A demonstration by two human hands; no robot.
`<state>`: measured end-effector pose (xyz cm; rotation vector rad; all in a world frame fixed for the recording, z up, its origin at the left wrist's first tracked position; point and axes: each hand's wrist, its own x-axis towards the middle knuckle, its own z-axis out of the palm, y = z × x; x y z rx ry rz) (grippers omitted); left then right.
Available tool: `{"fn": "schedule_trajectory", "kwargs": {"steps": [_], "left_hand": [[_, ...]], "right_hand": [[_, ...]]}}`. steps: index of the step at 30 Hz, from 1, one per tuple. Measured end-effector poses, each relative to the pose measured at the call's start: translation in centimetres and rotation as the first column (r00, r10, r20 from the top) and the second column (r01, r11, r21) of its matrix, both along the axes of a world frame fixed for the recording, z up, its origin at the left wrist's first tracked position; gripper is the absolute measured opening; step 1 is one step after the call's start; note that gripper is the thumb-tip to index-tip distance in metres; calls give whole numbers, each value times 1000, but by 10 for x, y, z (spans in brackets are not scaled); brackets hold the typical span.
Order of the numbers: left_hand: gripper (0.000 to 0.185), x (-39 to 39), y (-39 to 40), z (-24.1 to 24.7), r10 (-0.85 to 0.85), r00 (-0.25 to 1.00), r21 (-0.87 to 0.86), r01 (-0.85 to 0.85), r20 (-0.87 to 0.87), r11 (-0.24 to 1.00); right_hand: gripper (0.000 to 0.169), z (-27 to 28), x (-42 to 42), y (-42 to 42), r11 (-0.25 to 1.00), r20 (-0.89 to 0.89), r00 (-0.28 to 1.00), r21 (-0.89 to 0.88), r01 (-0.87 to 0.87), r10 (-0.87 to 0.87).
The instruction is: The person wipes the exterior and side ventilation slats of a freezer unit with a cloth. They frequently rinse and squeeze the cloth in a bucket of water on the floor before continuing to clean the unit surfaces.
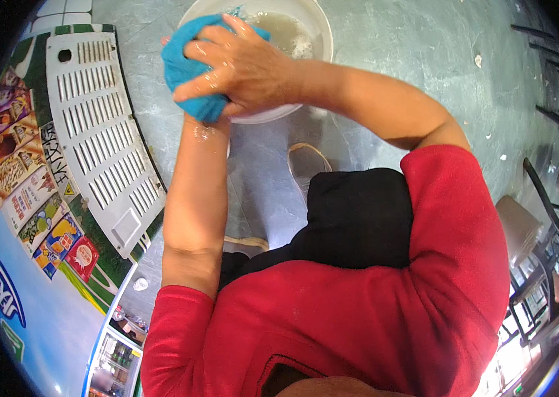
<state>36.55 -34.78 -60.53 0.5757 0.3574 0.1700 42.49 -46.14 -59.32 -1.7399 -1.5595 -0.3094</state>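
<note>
My right hand, wet with splayed fingers, presses on a bunched blue cloth. Beneath the cloth is my left hand, almost wholly hidden; only a fingertip shows at the cloth's left edge, and the wet left wrist comes out below. Both hands have the cloth between them, at the near left rim of a white basin. Cloudy, greyish water with some foam lies in the basin, which stands on the floor.
A freezer's white slotted vent panel stands close on the left, beside ice-cream pictures. Grey-green tiled floor spreads around. My shoe is near the basin. Black metal chair frames line the right.
</note>
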Motion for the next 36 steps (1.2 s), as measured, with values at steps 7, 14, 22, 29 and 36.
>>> {"fn": "schedule_trajectory", "kwargs": {"steps": [7,14,22,29,36], "left_hand": [[67,7,13,-17,-54,995,93,63,-89,994],[61,18,16,-37,-75,984,133,97,-161,986],[55,21,12,-40,-85,975,157,118,-204,981],[45,23,26,-61,-113,977,35,121,-181,992],[33,13,-12,-17,298,868,297,-186,-397,937]], "right_hand": [[36,-11,5,22,982,-100,987,133,137,-125],[25,-8,27,33,992,-208,971,-66,105,-117],[23,-24,34,40,968,-361,907,38,247,-217],[23,-13,42,46,949,-523,795,-227,217,-307],[31,-26,67,15,829,-375,820,-524,197,-432]]}}
